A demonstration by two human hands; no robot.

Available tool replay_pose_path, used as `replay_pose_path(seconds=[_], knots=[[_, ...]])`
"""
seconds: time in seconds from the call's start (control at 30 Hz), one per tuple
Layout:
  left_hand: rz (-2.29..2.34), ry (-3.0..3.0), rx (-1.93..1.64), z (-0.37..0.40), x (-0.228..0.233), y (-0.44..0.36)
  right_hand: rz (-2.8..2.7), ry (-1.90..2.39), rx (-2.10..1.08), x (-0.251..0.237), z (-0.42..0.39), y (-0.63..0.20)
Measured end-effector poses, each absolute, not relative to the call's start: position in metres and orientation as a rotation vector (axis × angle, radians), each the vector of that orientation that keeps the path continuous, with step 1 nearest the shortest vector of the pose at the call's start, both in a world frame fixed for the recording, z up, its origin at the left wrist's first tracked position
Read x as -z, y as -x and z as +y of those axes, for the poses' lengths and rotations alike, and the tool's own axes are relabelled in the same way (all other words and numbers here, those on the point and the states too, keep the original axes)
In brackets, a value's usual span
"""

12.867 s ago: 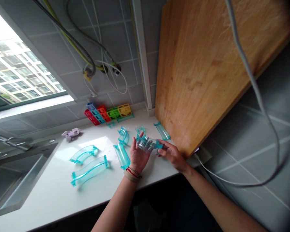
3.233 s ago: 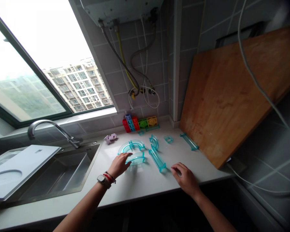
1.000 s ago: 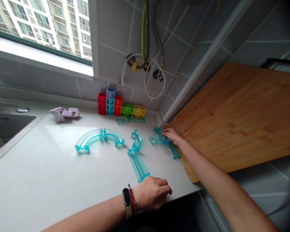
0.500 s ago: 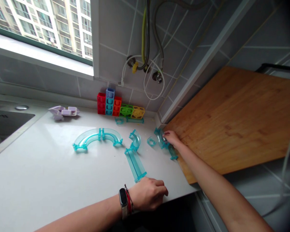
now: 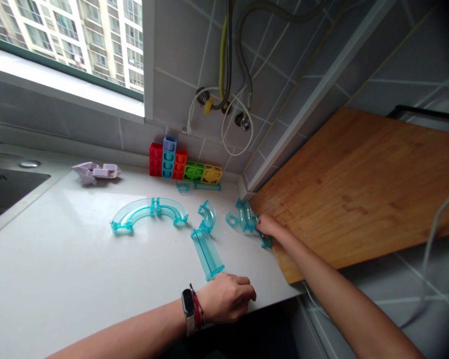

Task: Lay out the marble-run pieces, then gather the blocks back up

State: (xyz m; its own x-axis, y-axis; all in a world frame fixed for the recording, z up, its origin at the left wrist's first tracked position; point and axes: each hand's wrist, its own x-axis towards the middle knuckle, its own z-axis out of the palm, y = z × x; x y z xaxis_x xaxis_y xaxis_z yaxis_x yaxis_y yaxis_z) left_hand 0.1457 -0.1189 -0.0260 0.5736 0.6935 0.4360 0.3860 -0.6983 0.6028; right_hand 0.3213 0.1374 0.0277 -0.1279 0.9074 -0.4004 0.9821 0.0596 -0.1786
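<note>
Clear teal track pieces lie on the white counter [image 5: 60, 259]. A joined curved arc [image 5: 147, 212] lies mid-counter. A straight channel [image 5: 207, 252] meets a short curved piece [image 5: 208, 216]. My left hand [image 5: 228, 299] rests curled at the counter's front edge, just below the straight channel's near end, holding nothing that I can see. My right hand [image 5: 267, 227] grips a straight teal piece [image 5: 247, 219] beside the wooden board [image 5: 359, 189]. A small teal connector [image 5: 232, 219] lies next to it.
A row of coloured block frames [image 5: 183, 164] stands against the tiled wall, with small teal bits in front. A pale purple piece [image 5: 95, 171] lies at the back left. The sink edge [image 5: 7, 194] is at far left. Hoses hang on the wall above.
My right hand has slid a little toward me along the straight piece by the board, and the piece has shifted slightly. My left hand has stayed at the counter edge.
</note>
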Motion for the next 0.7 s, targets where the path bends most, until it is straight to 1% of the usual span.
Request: replay_pose_path(seconds=[0.2,0.4,0.57,0.7], knots=[[0.881,-2.342,-0.934,-0.119,0.026,-0.145,2.025,-1.897,0.650,-0.025,0.108,-0.332],[0.893,-2.337,-0.924,-0.119,0.025,-0.146,2.095,-1.900,0.684,-0.036,0.090,-0.342],[0.897,-2.317,-0.943,-0.119,0.026,-0.146,2.347,-1.923,0.516,-0.055,0.108,-0.325],[0.895,-2.298,-0.944,-0.120,0.025,-0.145,2.498,-1.891,0.361,-0.055,0.126,-0.294]])
